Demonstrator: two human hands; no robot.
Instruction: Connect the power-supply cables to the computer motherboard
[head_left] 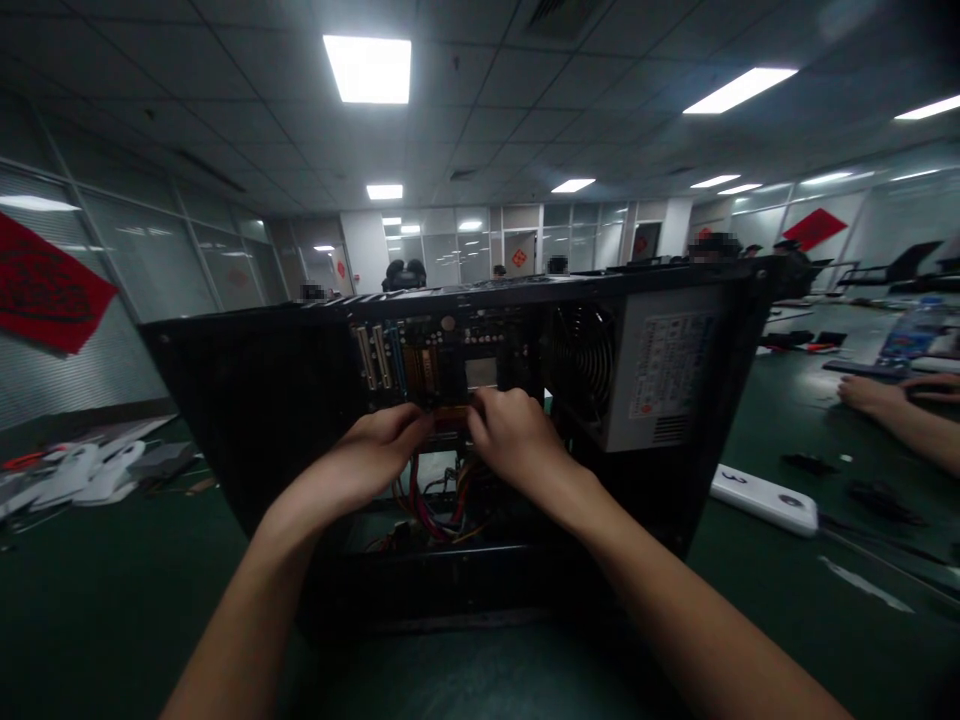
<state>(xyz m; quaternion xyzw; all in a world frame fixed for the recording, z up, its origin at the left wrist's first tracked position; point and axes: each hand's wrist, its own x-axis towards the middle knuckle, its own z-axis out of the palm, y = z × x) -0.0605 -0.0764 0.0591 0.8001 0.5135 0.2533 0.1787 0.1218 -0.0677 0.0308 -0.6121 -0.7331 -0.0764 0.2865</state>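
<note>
An open black computer case (247,430) stands on the green table in front of me, its inside facing me. Both hands reach in to the motherboard (517,335). An orange strip (451,414) lies crosswise between my fingertips; it looks like a memory module or its slot. My left hand (379,440) is closed at its left end, thumb and fingers together. At the right end, my right hand (517,430) is closed with curled fingers. The fingers partly cover the strip's ends. Coloured cables (431,505) hang just below, and a square silver processor area (481,373) shows above.
A power supply (660,370) with a fan fills the case's right side. To the right lie a white power strip (765,498), a water bottle (911,330) and another person's hands (874,393). White parts (97,468) and a grey box (161,459) lie at left.
</note>
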